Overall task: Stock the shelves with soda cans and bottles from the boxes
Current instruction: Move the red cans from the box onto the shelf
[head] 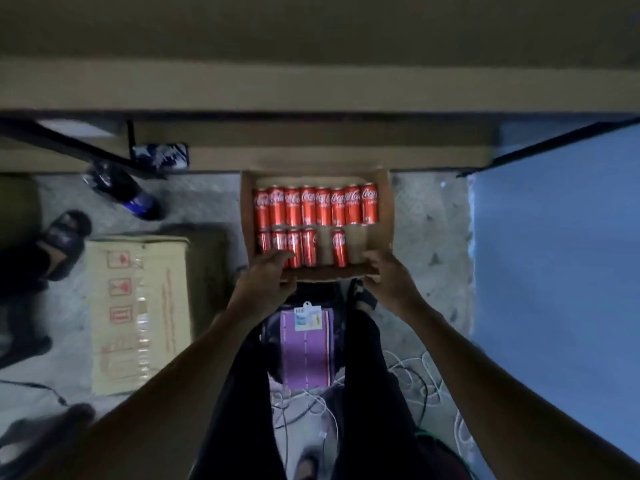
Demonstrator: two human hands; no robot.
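Floor: I'm looking straight down at a grey concrete floor (426, 216), speckled and rough.
Room: a flat brown shelf board (311, 88) runs across the top of my view, and a smooth blue panel (554, 254) fills the right side.
Open box: there's the open box (382, 209), plain brown cardboard, rectangular and low-walled, just ahead of the person's legs and below the shelf board. I can't tell whether it rests on the floor or is lifted.
Cans: red soda cans (308, 206), glossy slim cylinders with white script, sit in two rows inside the open box. The far row is full and the near row has gaps.
Left hand: the left hand (268, 282) curls over the near wall at its left end, fingers reaching in against the cans.
Right hand: the right hand (388, 275) grips the near right corner, fingers wrapped over the cardboard.
Left side: a closed carton (138, 313), pale and taped with red handling marks, lies on the floor. Beyond it a dark bottle (128, 192) with a blue label lies on its side.
By the legs: white cables (408, 372) lie in loose tangles.
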